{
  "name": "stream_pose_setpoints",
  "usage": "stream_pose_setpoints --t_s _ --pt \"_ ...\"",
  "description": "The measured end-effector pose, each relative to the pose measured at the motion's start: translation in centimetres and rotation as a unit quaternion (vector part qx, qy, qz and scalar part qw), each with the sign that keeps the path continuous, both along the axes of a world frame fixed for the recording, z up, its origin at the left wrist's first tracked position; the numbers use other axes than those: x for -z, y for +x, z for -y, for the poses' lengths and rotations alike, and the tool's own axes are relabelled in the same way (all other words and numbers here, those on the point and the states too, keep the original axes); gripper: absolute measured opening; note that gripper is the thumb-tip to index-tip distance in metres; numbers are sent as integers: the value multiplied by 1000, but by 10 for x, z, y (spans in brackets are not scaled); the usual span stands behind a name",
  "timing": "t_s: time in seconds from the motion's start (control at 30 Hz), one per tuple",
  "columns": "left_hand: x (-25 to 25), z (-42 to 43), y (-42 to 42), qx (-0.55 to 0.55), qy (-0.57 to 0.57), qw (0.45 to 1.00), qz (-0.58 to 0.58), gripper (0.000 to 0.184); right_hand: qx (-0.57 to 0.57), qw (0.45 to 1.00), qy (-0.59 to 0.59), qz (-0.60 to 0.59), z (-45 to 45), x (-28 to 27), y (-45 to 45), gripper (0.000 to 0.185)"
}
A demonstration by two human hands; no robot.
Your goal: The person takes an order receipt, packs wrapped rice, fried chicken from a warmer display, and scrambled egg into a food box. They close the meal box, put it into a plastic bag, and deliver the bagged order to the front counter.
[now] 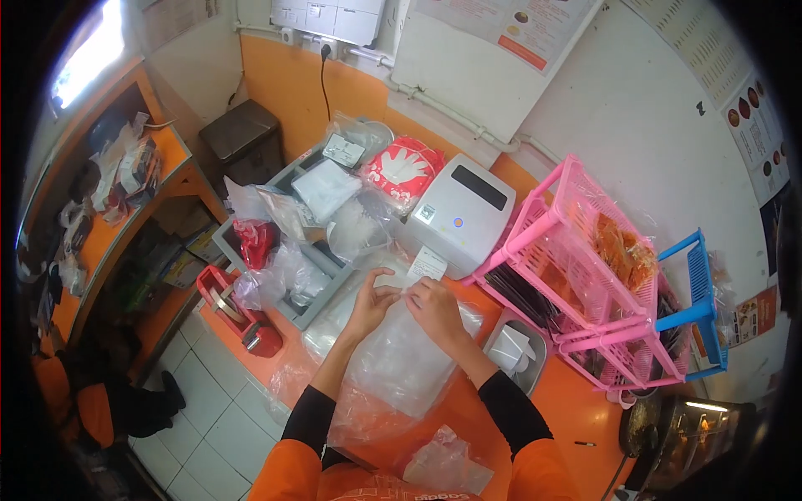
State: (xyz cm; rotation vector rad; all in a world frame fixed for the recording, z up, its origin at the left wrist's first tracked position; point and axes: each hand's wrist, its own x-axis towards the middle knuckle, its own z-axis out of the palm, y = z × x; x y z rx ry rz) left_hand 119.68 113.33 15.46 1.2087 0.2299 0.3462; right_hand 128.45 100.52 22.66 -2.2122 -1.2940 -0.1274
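Over a stack of clear plastic bags (384, 359) on the orange table, my two hands come close together. My left hand (373, 305) has its index finger arched, and its fingertips meet the thumb near my right hand. Closed in a pinch, my right hand (434, 307) points down and left. Whatever sits between the fingertips is too small or too transparent to make out. Just beyond the hands, a white printed label (428, 264) sticks out of the front of a grey label printer (462, 213).
Left of the bags are a red tape dispenser (238, 313) and a grey divided tray (322, 313) of packets. A red glove pack (404, 171) lies behind. Pink stacked baskets (576, 275) and a metal container (535, 371) stand right. Crumpled plastic (447, 463) lies near me. A person (104, 405) is at far left.
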Motion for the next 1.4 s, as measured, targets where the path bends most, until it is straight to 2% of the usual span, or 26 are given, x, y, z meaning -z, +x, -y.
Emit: stream_pose_setpoints --t_s 0.07,0.17,0.2,0.27,0.3,0.37,0.4,0.5,0.57,0.6,0.67,0.7,0.73,0.83,0.9,0.93,1.0,1.03,1.07,1.13,1.17,1.27,1.3,1.33,1.37,1.4 --pt "-4 1 2 -5 4 1000 -7 47 -17 996 16 -82 0 -3 6 10" --pt "-1 0 5 -4 46 999 0 52 16 992 74 -100 0 -13 8 5" --pt "-2 0 3 4 42 999 -6 52 67 971 176 -146 2 -9 14 6" --pt "-18 12 -15 -93 317 942 -53 61 171 902 353 -179 16 -23 21 9" --pt "-34 32 -36 -80 307 946 -65 61 220 862 426 -164 33 -56 21 12" --pt "-80 76 -83 -83 569 816 -57 65 202 807 519 -198 79 -103 13 12" --pt "-93 102 -110 33 585 809 -51 62 199 810 504 -227 112 -110 7 11" --pt "-87 192 -185 426 442 788 43 48 206 907 308 -202 194 -102 -43 9" --pt "-81 243 -220 402 395 814 141 38 157 950 216 -163 224 -74 -93 11" --pt "-78 262 -234 390 382 820 172 36 85 976 199 -38 237 -51 -116 12" --pt "-64 283 -245 361 376 842 139 27 -74 994 84 4 263 -24 -162 8" --pt "-81 281 -249 330 398 848 113 22 -158 987 16 28 273 -19 -179 7" --pt "-81 283 -252 322 404 849 110 22 -168 985 21 31 283 -6 -191 7" --pt "-67 281 -266 225 401 875 149 21 -197 978 -60 -38 290 11 -205 16" --pt "-56 271 -284 216 127 968 33 20 -193 923 -100 -317 284 -18 -198 24" --pt "-60 263 -293 199 145 968 39 20 -213 925 -93 -301 274 -21 -202 24" --pt "-73 246 -310 95 74 991 65 20 -198 963 -81 -166 257 -6 -225 38" --pt "-67 246 -319 -27 129 982 133 20 -217 932 -79 -280 257 18 -240 44" --pt "-80 223 -329 -62 159 976 134 20 -308 876 -53 -366 225 -5 -259 48" --pt "-107 184 -371 38 126 978 162 19 -475 737 -20 -480 156 -60 -311 55" --pt "-118 165 -396 8 150 976 157 19 -555 662 -7 -504 119 -92 -344 57" --pt "-131 118 -457 14 212 977 -31 20 -496 676 -49 -542 56 -53 -404 56" --pt "-125 102 -475 -118 151 981 8 20 -470 685 -63 -553 37 -42 -419 56" --pt "-120 82 -496 -246 89 964 49 21 -407 653 -102 -631 13 -53 -440 57" --pt "-123 52 -518 -260 32 959 105 23 -331 616 -131 -703 -11 -64 -461 61" --pt "-127 30 -540 -276 43 954 107 23 -348 611 -138 -697 -36 -51 -466 61"
